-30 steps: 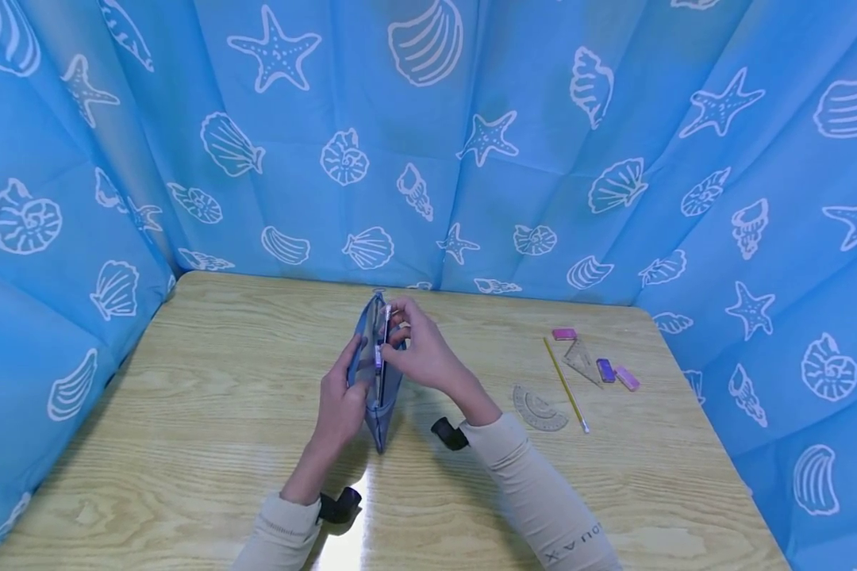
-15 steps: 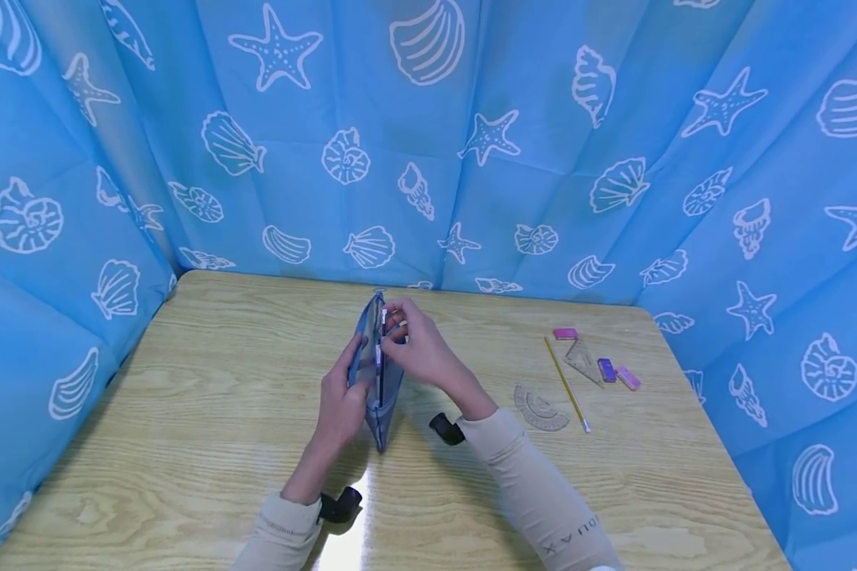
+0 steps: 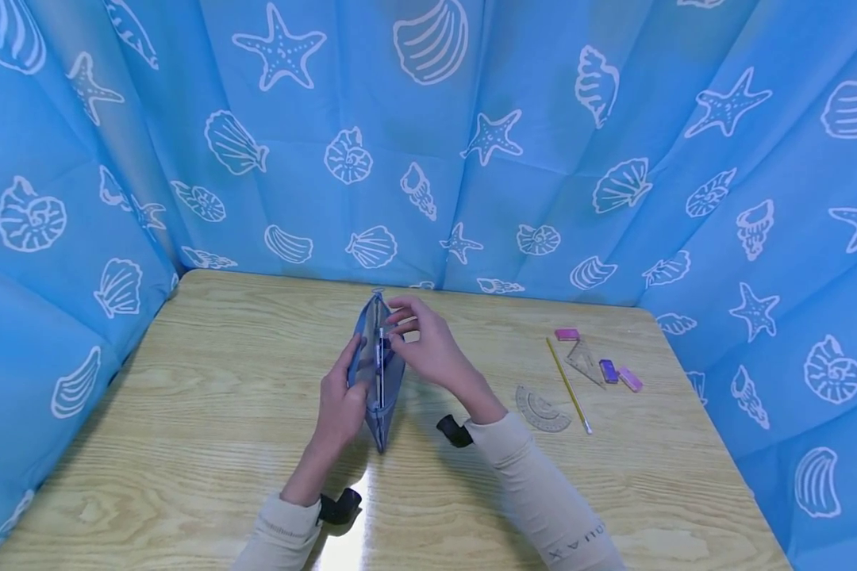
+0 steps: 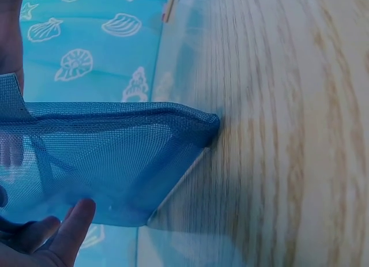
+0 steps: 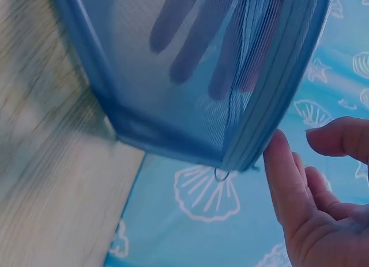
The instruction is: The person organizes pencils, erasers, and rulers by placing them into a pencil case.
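Note:
A blue mesh zipper pouch (image 3: 394, 382) stands on edge at the table's middle, its mouth facing up. My left hand (image 3: 341, 408) grips it from the left side. In the right wrist view, straight fingers (image 5: 190, 59) show through the mesh. Inside the opening lies a slim pen or pencil (image 3: 382, 377) with a pale end, lengthwise beside something purple. My right hand (image 3: 428, 345) is at the pouch's right rim, thumb and index apart, holding nothing. In the right wrist view, the right hand's fingertips come right up to the zipper edge (image 5: 277, 100).
On the right of the wooden table (image 3: 221, 396) lie a clear protractor (image 3: 543, 410), a yellow pencil (image 3: 569, 386) and a clear set square (image 3: 584, 362). Near them are a pink eraser (image 3: 566, 335), a purple eraser (image 3: 609, 371) and a lilac eraser (image 3: 630, 379). A blue shell-print curtain (image 3: 428, 143) surrounds the table.
The pen or pencil has sunk lower into the pouch and my right hand has let go of it. The right fingers have drawn slightly right, to the rim. My left hand keeps its place.

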### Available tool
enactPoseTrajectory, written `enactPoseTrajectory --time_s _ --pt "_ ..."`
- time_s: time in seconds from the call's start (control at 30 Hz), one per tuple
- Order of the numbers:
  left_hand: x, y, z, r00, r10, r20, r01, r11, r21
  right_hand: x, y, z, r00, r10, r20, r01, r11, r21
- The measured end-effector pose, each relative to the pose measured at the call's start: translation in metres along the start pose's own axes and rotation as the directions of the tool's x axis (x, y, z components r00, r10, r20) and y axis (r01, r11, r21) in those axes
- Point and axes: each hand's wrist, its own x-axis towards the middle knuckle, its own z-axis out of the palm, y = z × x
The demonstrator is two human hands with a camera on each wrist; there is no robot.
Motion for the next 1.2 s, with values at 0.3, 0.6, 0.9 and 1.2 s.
enactPoseTrajectory --time_s 0.3,0.6,0.9,1.2 --pt "-0.001 0.001 0.000 1.000 -0.004 0.007 0.004 1.000 0.008 -0.017 0.017 -0.020 0.996 -0.019 -0.092 0.021 1.000 0.022" --pt "-0.002 0.003 0.000 1.000 -0.007 0.010 0.007 1.000 -0.013 -0.039 0.050 -0.044 0.993 -0.035 -0.115 0.021 0.993 -0.116" --pt "-0.001 0.004 0.000 1.000 -0.006 0.022 0.006 1.000 -0.019 -0.063 0.070 -0.067 0.993 -0.012 -0.121 -0.009 0.986 -0.167" --pt "-0.002 0.008 -0.002 0.998 -0.043 0.035 0.043 0.999 -0.004 -0.082 0.093 -0.092 0.985 0.066 -0.157 -0.094 0.979 -0.180"
